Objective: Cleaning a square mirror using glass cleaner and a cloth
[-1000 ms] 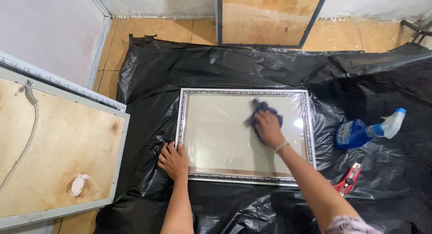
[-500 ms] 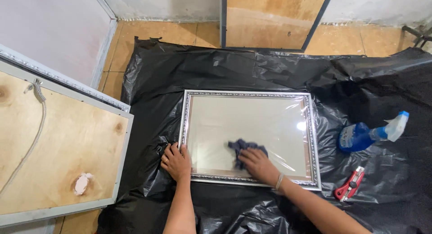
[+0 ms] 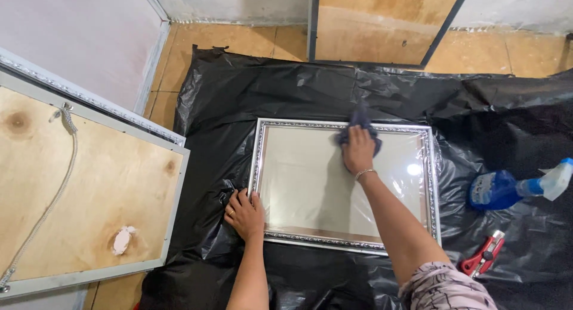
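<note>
A black plastic sheet point(image 3: 334, 95) covers the floor, and on it lies a silver-framed mirror point(image 3: 298, 184). Left of the left hand, a plywood-backed panel point(image 3: 89, 190) lies flat with a cord across it. The right hand point(image 3: 358, 150) presses a dark cloth point(image 3: 358, 122) down at the mirror's far edge, fingers spread over it; half a second ago hand and cloth were at the near edge, so they have swept across the glass. The left hand point(image 3: 245, 214) stays flat on the near left corner of the frame, holding nothing. Right of the right hand lie a blue spray bottle point(image 3: 507, 187) and, nearer, a red cutter point(image 3: 484, 255).
</note>
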